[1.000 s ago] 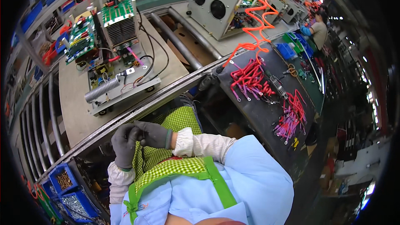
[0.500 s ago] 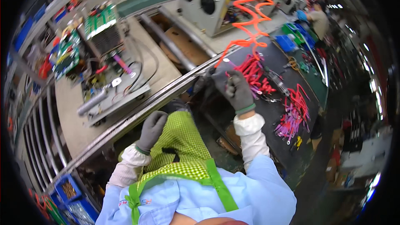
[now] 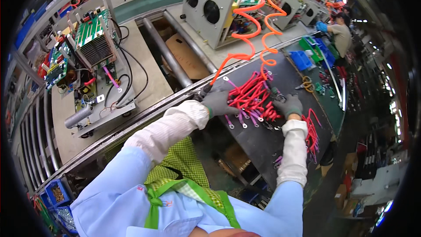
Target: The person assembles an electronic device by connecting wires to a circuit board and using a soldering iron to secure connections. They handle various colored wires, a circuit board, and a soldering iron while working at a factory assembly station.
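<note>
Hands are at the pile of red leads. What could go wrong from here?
1. Tangling: the red leads lie crossed in a heap between the left hand and right hand, so pulling one might drag others.
2. Snagging: the orange hose hangs down close to the heap and could catch on a lead or a hand.
3. Dropping: some ring ends lie near the table edge; a nudge may tip leads off.

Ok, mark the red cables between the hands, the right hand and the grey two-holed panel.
Red cables [image 3: 249, 95]: head view, bundle's middle.
Right hand [image 3: 291, 105]: head view, gloved back.
Grey two-holed panel [image 3: 198, 18]: head view, bare grey face.
</note>
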A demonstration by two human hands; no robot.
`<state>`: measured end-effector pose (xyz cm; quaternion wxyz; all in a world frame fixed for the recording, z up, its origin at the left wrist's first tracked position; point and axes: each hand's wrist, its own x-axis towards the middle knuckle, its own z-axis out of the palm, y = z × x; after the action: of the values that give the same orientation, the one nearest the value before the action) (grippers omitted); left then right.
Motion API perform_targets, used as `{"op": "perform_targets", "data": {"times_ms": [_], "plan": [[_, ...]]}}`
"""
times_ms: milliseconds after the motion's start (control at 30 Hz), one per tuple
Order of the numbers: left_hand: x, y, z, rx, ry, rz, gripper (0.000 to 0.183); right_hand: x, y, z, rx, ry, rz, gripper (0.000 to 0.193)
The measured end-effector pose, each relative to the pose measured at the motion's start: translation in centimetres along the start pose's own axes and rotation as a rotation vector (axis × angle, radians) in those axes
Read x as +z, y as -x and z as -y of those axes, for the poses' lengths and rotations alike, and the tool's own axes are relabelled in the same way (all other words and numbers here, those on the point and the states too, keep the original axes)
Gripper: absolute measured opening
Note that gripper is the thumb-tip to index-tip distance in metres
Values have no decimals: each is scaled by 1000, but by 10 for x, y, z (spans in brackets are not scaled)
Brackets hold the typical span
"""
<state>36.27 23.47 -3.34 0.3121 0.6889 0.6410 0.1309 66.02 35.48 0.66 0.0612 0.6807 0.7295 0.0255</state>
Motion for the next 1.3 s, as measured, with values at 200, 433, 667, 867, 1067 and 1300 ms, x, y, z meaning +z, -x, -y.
{"op": "perform_targets", "data": {"times_ms": [200, 433, 667, 867, 1067, 1300], "plan": [[26, -36, 40, 293, 172, -98, 88, -19, -18, -20, -215, 102, 213, 69], [45, -40, -2, 255, 209, -24, 85, -18, -50, -38, 36, 120, 33, 70], [70, -48, -35, 180, 179, -37, 81, -10, -46, -16, 92, -20, -190, 57], [61, -14, -15, 222, 246, -85, 91, -33, 0, 32, -241, -291, -35, 52], [66, 12, -14, 220, 248, -20, 59, -39, 59, 73, -286, -106, 58, 52], [94, 0, -52, 109, 350, -174, 39, -13, 50, 79, -76, 53, 5, 62]]}}
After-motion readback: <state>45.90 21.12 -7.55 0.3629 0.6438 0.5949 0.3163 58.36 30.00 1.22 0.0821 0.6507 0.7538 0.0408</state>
